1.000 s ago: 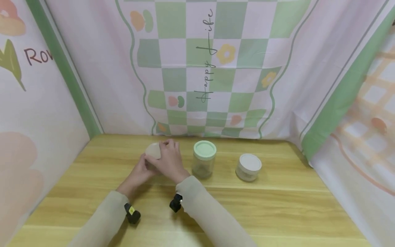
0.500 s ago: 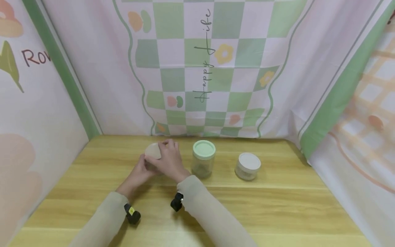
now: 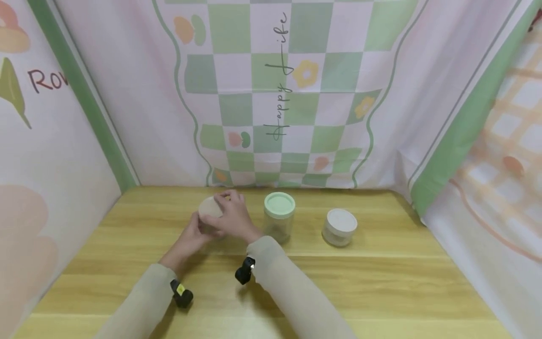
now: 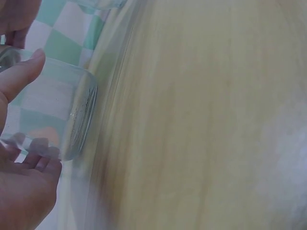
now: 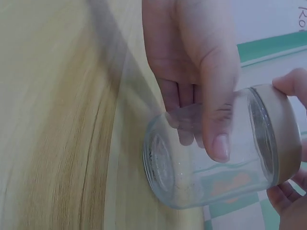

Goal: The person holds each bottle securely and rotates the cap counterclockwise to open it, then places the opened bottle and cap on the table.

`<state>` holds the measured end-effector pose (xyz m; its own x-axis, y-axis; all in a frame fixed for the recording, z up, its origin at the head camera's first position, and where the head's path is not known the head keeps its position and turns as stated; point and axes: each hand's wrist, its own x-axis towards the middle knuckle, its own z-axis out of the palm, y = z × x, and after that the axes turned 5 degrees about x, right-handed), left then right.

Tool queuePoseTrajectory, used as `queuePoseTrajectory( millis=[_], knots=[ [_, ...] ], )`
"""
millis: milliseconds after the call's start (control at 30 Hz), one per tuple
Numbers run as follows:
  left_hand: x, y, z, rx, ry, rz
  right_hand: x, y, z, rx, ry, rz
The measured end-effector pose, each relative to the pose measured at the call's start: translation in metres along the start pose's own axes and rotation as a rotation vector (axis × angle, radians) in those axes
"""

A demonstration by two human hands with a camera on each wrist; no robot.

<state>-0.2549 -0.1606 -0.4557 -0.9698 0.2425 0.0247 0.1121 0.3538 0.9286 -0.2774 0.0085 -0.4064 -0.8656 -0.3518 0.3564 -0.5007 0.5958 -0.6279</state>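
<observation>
A clear glass jar (image 5: 192, 189) with a beige lid (image 3: 208, 207) is at the left back of the table. My left hand (image 3: 188, 240) holds the jar's body, thumb on one side and fingers on the other, as the left wrist view shows. My right hand (image 3: 234, 217) grips the lid's edge from the right, and its fingers partly cover the lid in the head view. The lid sits on the jar's mouth. Through the glass I see no contents. In the head view the hands hide most of the jar body.
To the right of my hands stands a taller clear jar (image 3: 278, 230) with a mint green lid (image 3: 280, 204). Farther right is a short clear jar (image 3: 338, 235) with a white lid (image 3: 341, 220). Patterned curtains (image 3: 275, 108) border the wooden table (image 3: 381, 278) at the back and sides.
My right wrist has swung slightly right and up, and its fingers have shifted a little on the lid. The left hand and the jar stay in about the same place.
</observation>
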Motion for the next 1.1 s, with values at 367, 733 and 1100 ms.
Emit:
queuePoseTrajectory(
  millis=[367, 733, 1100],
  knots=[
    [-0.0008, 0.0011, -0.0027, 0.021, -0.007, -0.010, 0.0014, -0.0003, -0.0029, 0.130, -0.097, 0.047],
    [-0.0010, 0.0018, -0.0018, 0.015, -0.010, -0.004, 0.0005, 0.0012, -0.0021, 0.153, -0.085, 0.054],
    [-0.0006, 0.0021, 0.0001, -0.009, -0.009, 0.020, -0.0030, -0.0043, -0.0026, 0.157, -0.003, 0.036]
  ],
)
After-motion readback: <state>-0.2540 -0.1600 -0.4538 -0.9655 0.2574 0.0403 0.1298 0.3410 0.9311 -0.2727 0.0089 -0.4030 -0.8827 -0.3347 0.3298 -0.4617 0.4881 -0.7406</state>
